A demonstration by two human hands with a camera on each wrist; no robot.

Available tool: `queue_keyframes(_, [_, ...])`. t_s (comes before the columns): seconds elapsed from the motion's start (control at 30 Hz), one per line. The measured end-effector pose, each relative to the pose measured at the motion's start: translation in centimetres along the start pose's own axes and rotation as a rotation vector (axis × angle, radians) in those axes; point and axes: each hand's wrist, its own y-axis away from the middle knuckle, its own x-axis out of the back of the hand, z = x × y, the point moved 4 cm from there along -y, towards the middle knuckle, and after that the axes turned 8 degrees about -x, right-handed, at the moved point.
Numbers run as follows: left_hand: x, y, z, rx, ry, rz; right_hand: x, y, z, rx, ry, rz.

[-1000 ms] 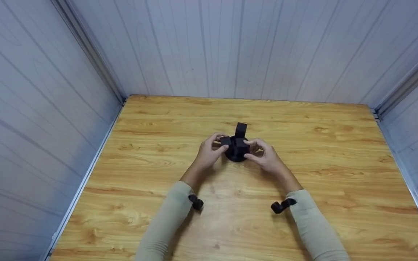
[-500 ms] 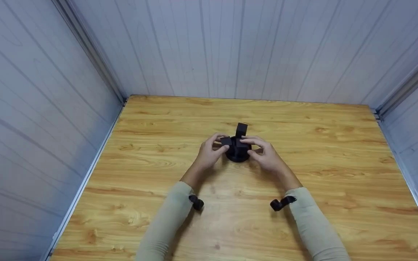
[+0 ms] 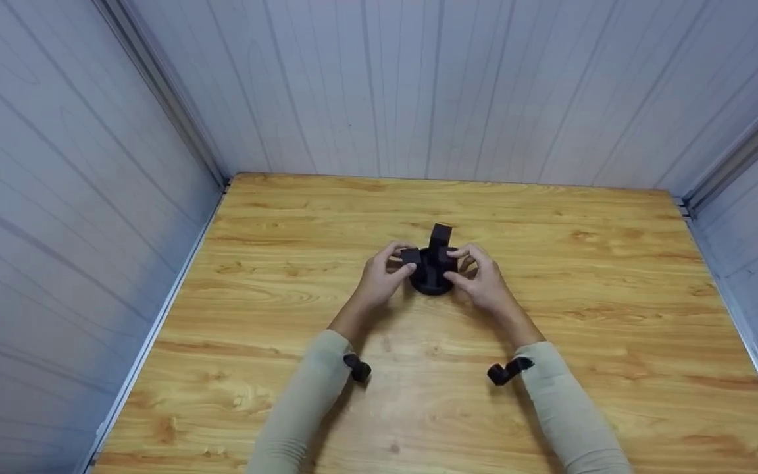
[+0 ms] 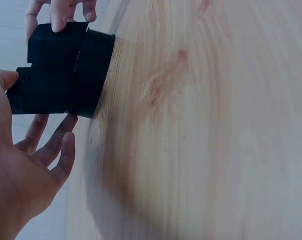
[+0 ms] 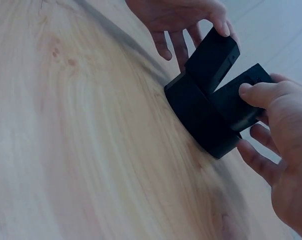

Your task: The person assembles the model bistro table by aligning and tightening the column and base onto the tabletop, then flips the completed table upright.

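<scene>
A round, low black holder (image 3: 430,288) stands on the wooden table with black rectangular blocks upright in it. My left hand (image 3: 379,276) pinches the left block (image 3: 410,256) between thumb and fingers. On the other side, my right hand (image 3: 482,280) pinches the right block (image 5: 239,102), its thumb pressed on the flat face in the right wrist view. A taller-looking back block (image 3: 441,234) rises behind them, touched by neither hand. Seen from the right wrist, the two gripped blocks lean apart at the top. What the blocks are exactly cannot be told.
The wood-grain table (image 3: 431,408) spreads around the holder. Pale panel walls (image 3: 392,85) enclose it at the back and both sides. A small black wrist camera (image 3: 357,368) sits on the left sleeve, and another camera (image 3: 501,374) on the right.
The right block has moved from the holder's front middle toward the right and back. My right fingers loosened over it, then pinched it again. The holder shifted slightly right; my left hand kept its grip.
</scene>
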Motion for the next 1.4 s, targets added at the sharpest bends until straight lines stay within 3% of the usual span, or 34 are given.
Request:
queue_keyframes(0.17, [0.0,0.0,0.1,-0.004,-0.006,-0.003,0.0,0.1,0.0,0.0,0.003,0.032])
queue_keyframes(0.3, [0.0,0.1,0.2,-0.003,-0.002,-0.003,0.2,0.2,0.0,-0.006,0.024,-0.011])
queue_keyframes(0.53, [0.0,0.1,0.3,-0.017,0.014,-0.004,1.0,0.0,-0.7,-0.008,-0.057,-0.078])
queue_keyframes(0.8, [0.0,0.0,0.2,-0.026,0.017,0.002,1.1,0.1,-0.9,0.015,-0.027,-0.136])
queue_keyframes(0.97, [0.0,-0.1,0.0,-0.019,0.026,0.007,1.2,0.0,-0.7,0.027,-0.002,-0.123])
queue_keyframes(1.2, [0.0,0.0,0.2,-0.016,0.025,0.005,0.9,0.0,-0.4,-0.008,-0.01,-0.026])
queue_keyframes(1.4, [-0.1,0.0,0.2,-0.017,0.015,0.001,0.6,0.3,-0.2,-0.013,0.025,-0.043])
